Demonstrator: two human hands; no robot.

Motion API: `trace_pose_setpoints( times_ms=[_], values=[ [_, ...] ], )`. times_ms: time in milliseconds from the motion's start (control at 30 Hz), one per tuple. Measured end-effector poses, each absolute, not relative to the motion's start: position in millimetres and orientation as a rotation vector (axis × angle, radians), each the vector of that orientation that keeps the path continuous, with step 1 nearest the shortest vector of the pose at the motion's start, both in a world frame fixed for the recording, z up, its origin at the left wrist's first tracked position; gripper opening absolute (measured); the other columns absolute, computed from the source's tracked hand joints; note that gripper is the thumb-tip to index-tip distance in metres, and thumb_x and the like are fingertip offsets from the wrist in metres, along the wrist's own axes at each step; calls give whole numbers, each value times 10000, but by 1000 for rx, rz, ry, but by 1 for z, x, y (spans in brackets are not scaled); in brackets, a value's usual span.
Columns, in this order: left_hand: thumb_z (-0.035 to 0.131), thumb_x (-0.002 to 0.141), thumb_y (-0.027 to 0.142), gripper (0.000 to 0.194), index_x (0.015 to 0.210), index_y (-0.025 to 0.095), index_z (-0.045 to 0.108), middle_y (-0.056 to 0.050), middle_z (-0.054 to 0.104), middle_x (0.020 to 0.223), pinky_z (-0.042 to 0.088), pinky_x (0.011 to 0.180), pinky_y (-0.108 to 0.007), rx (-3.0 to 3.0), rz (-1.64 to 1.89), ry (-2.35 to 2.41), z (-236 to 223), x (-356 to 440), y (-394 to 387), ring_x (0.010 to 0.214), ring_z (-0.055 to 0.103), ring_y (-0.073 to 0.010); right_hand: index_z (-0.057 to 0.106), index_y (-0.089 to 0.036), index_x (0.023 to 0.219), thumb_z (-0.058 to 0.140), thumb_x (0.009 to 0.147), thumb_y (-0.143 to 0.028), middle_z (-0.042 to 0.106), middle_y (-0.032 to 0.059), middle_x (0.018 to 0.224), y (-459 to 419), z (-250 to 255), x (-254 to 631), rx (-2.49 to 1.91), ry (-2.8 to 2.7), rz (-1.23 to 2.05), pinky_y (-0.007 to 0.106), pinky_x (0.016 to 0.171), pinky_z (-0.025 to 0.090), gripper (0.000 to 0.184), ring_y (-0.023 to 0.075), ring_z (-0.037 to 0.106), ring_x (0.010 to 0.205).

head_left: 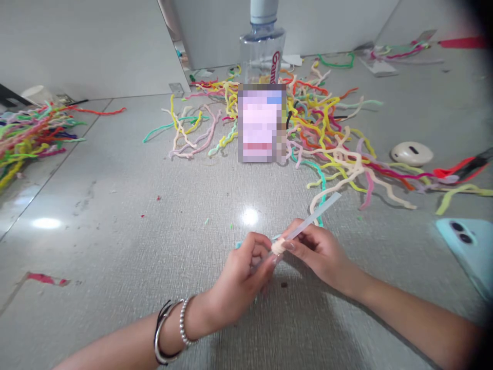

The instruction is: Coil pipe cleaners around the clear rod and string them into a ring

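The left hand [239, 272] is clamping a translucent strip [318, 213] beside its cream coil [278, 246]. The right hand [321, 252] is pinching the coil.

Pictured wearing a round-beaded silver bracelet [182, 324], a smooth, shiny silver bangle [156, 337] and a thin black cord [158, 317], stacked close together on the left wrist [206, 314], with both forearms [408, 316] bare.
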State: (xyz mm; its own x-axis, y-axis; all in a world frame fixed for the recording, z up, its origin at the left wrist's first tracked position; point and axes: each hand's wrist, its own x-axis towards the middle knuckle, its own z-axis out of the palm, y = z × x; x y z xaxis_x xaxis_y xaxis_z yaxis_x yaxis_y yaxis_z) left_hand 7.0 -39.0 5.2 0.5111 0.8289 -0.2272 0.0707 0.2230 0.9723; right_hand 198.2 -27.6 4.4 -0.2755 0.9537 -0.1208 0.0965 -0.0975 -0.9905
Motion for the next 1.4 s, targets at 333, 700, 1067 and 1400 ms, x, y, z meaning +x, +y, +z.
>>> trace_pose_setpoints(
  times_ms=[333, 700, 1067, 1400],
  values=[
    [428, 1003, 396, 246, 928, 170, 490, 79, 465, 529, 308, 442, -158, 1266, 632, 916, 10, 7, -37, 445, 387, -49, 655, -186, 975, 421, 981, -517, 367, -61, 560, -28, 14, 200, -1073, -1382, 1658, 227, 458, 270, 405, 87, 350, 487],
    [442, 984, 453, 306, 983, 158, 526, 94, 377, 535, 318, 423, -169, 1097, 621, 906, 15, 6, -32, 429, 364, -54, 528, -225, 1038, 575, 922, -464, 395, -62, 661, -30, 8, 197, -1123, -1346, 1579, 212, 469, 282, 269, 85, 349, 533],
    [522, 949, 455, 277, 957, 181, 477, 95, 402, 592, 308, 390, -144, 1021, 703, 914, 12, 8, -33, 428, 362, -38, 584, -219, 869, 595, 919, -390, 451, -51, 618, -32, 8, 196, -1300, -1477, 1242, 231, 501, 317, 179, 101, 406, 545],
    [514, 940, 478, 331, 1014, 157, 538, 88, 406, 571, 301, 403, -165, 1097, 604, 1006, 14, 9, -33, 443, 365, -52, 573, -227, 823, 589, 909, -285, 441, -59, 569, -39, 8, 194, -1293, -1588, 927, 233, 451, 315, 105, 99, 386, 479]
  ],
)
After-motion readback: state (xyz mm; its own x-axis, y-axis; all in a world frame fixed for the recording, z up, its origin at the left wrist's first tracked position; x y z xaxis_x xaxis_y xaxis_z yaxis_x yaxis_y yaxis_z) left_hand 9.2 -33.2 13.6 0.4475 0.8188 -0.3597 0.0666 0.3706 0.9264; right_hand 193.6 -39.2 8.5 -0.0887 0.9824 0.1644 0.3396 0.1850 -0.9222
